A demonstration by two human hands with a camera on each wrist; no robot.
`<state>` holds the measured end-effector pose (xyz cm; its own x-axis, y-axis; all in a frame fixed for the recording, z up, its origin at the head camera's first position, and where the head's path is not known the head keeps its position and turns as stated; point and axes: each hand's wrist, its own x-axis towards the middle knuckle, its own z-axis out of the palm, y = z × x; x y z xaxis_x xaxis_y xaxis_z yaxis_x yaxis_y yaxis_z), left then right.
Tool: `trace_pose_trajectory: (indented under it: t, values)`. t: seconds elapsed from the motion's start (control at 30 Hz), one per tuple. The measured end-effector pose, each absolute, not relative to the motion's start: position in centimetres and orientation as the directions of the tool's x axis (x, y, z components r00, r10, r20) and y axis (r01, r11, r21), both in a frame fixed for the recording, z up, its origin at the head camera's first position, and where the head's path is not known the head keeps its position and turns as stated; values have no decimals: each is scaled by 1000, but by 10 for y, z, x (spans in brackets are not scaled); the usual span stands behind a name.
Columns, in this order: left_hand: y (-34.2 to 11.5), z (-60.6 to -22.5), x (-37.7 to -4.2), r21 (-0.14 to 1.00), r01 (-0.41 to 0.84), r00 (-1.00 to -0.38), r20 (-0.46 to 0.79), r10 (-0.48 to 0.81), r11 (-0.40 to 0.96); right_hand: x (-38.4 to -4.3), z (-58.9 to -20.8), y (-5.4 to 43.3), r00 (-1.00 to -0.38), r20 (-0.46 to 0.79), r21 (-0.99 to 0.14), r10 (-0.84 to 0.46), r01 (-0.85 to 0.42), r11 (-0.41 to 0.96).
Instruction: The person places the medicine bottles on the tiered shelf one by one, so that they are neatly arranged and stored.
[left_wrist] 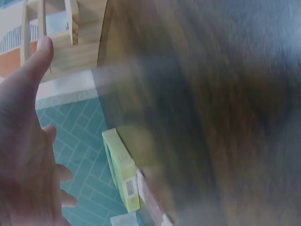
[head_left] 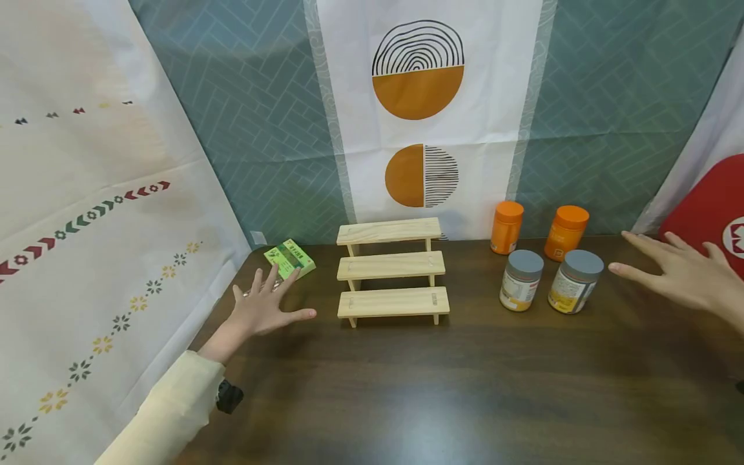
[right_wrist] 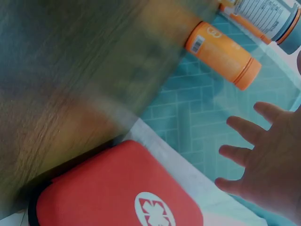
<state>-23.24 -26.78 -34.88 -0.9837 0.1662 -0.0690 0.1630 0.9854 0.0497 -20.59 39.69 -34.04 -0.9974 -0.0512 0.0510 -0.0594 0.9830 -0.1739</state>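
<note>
My left hand (head_left: 264,309) hovers over the left of the table with its fingers spread, holding nothing. Just beyond it lies a green and yellow box (head_left: 290,258), with a small pale packet beside it in the left wrist view (left_wrist: 149,197). My right hand (head_left: 688,268) is also spread and holds nothing, right of two grey-lidded jars (head_left: 521,281) (head_left: 575,282). Behind those jars stand two orange bottles (head_left: 507,227) (head_left: 566,232). A three-step wooden rack (head_left: 393,302) stands at the middle back.
A red case with a white emblem (right_wrist: 127,188) stands at the far right. Patterned cloth (head_left: 250,116) hangs behind the dark wooden table (head_left: 407,387), and white cloth (head_left: 87,226) hangs along its left side.
</note>
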Motion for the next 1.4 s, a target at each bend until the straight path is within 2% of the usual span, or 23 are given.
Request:
trace_pose_trajectory:
  t: [0.17, 0.33, 0.9, 1.07, 1.23, 1.4]
  values:
    - [-260, -356, -230, 70, 171, -984, -45, 175, 983, -202, -338, 386, -997, 50, -169, -56, -64, 984]
    - [-250, -364, -229, 104, 199, -978, -45, 205, 974, -199, -336, 376, -993, 77, -216, -84, -99, 971]
    - [-222, -386, -231, 326, 253, -960, -36, 279, 911, -203, -343, 354, -977, 179, -215, -113, -151, 965]
    - [-218, -389, -234, 432, 254, -956, -24, 293, 865, -203, -344, 349, -971, 209, -240, -114, -164, 957]
    - [-216, -393, -238, 565, 275, -940, -14, 342, 778, -203, -344, 346, -978, 187, -300, -97, -150, 942]
    - [-213, -396, -240, 642, 275, -933, -2, 361, 716, -202, -346, 345, -981, 173, -374, -91, -151, 915]
